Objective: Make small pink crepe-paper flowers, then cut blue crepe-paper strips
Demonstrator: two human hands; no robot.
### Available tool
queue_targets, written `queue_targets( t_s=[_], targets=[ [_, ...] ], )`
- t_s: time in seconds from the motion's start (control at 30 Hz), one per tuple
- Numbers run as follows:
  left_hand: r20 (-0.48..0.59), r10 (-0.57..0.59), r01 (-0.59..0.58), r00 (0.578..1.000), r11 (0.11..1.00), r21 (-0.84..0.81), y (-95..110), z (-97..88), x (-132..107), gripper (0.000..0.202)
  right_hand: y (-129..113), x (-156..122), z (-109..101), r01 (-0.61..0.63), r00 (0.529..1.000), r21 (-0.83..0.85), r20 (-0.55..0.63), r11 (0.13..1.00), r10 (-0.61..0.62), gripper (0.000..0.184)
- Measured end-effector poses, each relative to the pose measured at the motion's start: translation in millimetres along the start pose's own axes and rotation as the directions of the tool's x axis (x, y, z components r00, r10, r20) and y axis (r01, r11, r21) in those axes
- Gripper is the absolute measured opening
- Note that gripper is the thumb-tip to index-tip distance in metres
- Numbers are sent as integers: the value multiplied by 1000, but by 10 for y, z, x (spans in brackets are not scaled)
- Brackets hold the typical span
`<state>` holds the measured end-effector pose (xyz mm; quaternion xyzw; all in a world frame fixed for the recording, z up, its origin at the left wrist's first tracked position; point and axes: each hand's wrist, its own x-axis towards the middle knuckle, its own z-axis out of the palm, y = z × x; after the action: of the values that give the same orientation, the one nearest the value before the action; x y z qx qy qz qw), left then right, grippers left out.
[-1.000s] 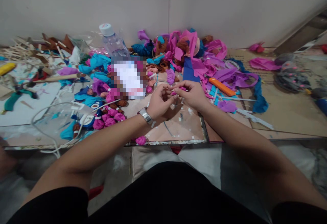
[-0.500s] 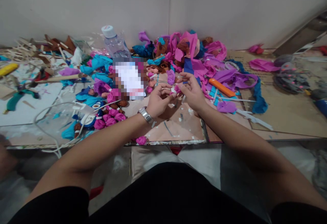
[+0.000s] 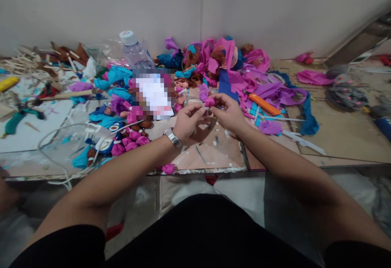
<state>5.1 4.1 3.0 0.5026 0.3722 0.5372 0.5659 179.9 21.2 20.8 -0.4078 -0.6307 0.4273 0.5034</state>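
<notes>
Fingers (image 3: 199,111) of left hand (image 3: 187,124) and right hand (image 3: 229,115) pinch pink paper bud (image 3: 209,102), forearms converging.

Your left hand (image 3: 188,120) and right hand (image 3: 229,113) meet at centre, fingertips pinched shut and touching one another, palms turned inward. Your left forearm (image 3: 122,174) and right forearm (image 3: 290,166) stretch forward and converge, elbows spread wide.

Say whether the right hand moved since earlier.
Yes: the right hand pulled its fingers back from the blue sheet, onto the pink ball.
</notes>
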Motion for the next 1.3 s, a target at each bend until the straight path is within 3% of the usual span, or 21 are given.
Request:
queue_targets(
  t_s=[0.17, 0.37, 0.67, 1.0, 1.3],
  targets=[
    [-8, 27, -27, 1000, 999, 23, -13, -24, 21, 45, -36, 15, -7, -37, 999, 110, 27, 993, 34, 41],
    [-96, 47, -48, 994, 999, -9, -34, -43, 55, 49, -23, 39, -20, -78, 997, 193, 35, 978, 73, 52],
    [-95, 48, -46, 994, 999, 21, -21, -44, 54, 51, -23, 31, -12, -110, 994, 200, 39, 974, 105, 50],
    [-105, 56, -45, 993, 994, 103, -21, -55, 42, 40, 71, 54, -23, -89, 996, 218, 29, 972, 85, 46],
    [-78, 28, -24, 997, 999, 47, 40, -20, 36, 40, 67, 44, -25, -99, 995, 206, 13, 974, 98, 46]
  ],
)
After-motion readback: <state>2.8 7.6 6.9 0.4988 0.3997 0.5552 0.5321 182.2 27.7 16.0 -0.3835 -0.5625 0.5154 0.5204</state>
